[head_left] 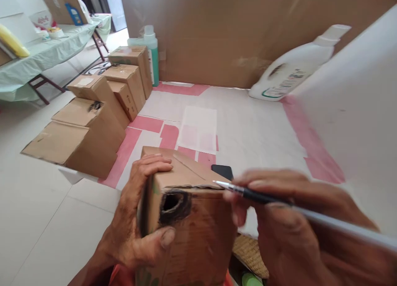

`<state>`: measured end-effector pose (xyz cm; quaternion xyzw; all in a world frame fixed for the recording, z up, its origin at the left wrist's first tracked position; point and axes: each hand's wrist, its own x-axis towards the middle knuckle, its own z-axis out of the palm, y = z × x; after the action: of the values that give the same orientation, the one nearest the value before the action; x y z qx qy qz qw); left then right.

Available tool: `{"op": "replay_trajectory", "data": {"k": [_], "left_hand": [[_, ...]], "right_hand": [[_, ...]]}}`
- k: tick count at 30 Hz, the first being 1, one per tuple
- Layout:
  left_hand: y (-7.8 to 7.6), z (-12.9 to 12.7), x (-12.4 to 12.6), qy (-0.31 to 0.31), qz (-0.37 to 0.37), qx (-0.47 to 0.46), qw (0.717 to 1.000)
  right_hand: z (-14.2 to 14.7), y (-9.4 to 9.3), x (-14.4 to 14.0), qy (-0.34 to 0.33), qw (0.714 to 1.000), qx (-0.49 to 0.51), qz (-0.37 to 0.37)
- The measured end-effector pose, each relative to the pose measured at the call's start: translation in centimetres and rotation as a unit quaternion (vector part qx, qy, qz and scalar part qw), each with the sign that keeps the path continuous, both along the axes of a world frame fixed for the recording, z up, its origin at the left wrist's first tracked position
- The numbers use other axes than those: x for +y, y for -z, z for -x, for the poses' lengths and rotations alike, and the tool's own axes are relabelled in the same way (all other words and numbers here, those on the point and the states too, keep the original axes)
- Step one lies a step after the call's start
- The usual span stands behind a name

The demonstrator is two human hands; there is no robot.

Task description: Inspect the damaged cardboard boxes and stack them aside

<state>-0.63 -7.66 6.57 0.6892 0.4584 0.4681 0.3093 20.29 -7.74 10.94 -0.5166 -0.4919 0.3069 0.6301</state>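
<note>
My left hand grips a small cardboard box from its left side, thumb on the near face, fingers over the top. The near face has a round hole ringed in black. My right hand holds a thin tool with a black grip and metal tip; the tip rests at the box's top right edge, by a torn seam. A dark flat object lies just behind the box.
Several more cardboard boxes stand in a row at left on a white and pink sheet. A green bottle and a white bottle stand against a cardboard wall. A covered table is far left.
</note>
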Motion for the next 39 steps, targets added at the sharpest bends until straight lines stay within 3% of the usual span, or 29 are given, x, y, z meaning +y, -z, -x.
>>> {"op": "replay_trajectory", "data": {"k": [2, 4, 5, 6, 7, 8, 11, 14, 19, 24, 31, 36, 39], "left_hand": [[0.0, 0.4, -0.2, -0.013, 0.002, 0.005, 1.0], [0.1, 1.1, -0.3, -0.031, -0.003, 0.007, 1.0], [0.2, 1.4, -0.3, -0.041, -0.007, 0.007, 0.999], [0.3, 1.7, -0.3, -0.05, -0.009, 0.009, 0.999], [0.3, 1.9, -0.3, -0.057, -0.008, 0.012, 0.998], [0.3, 2.0, -0.2, -0.064, -0.004, 0.014, 0.998], [0.1, 1.8, 0.0, -0.095, 0.015, -0.012, 0.995], [-0.4, 1.0, 0.2, -0.125, 0.033, -0.048, 0.99], [-0.6, 0.5, 0.4, -0.117, 0.045, -0.049, 0.991], [-0.4, 0.6, 0.3, -0.114, 0.035, -0.049, 0.992], [-0.2, 0.7, 0.2, -0.129, 0.055, -0.055, 0.989], [-0.1, 1.0, 0.2, -0.124, 0.047, -0.044, 0.99], [-0.2, 0.7, 0.0, -0.13, 0.041, -0.04, 0.99]], "right_hand": [[-1.1, -0.2, 2.7, 0.037, 0.997, 0.031, -0.055], [-3.8, 1.5, 5.7, 0.046, 0.997, 0.009, -0.067], [-5.5, 3.1, 6.9, 0.06, 0.997, -0.037, -0.042], [-7.2, 5.0, 8.0, 0.06, 0.99, -0.12, 0.038], [-8.8, 7.0, 8.7, 0.057, 0.96, -0.229, 0.152], [-10.2, 9.2, 9.2, 0.043, 0.895, -0.347, 0.275], [-12.5, 14.6, 9.1, 0.036, 0.809, -0.432, 0.398], [-13.0, 17.5, 7.9, 0.031, 0.762, -0.467, 0.448], [-13.5, 18.1, 6.8, 0.015, 0.726, -0.5, 0.472], [-12.6, 17.4, 5.9, 0.034, 0.731, -0.51, 0.452], [-8.7, 17.5, 2.4, 0.015, 0.778, -0.453, 0.435], [-8.3, 18.9, 2.9, 0.016, 0.83, -0.335, 0.445], [-8.5, 19.3, 3.3, -0.027, 0.875, -0.222, 0.43]]}}
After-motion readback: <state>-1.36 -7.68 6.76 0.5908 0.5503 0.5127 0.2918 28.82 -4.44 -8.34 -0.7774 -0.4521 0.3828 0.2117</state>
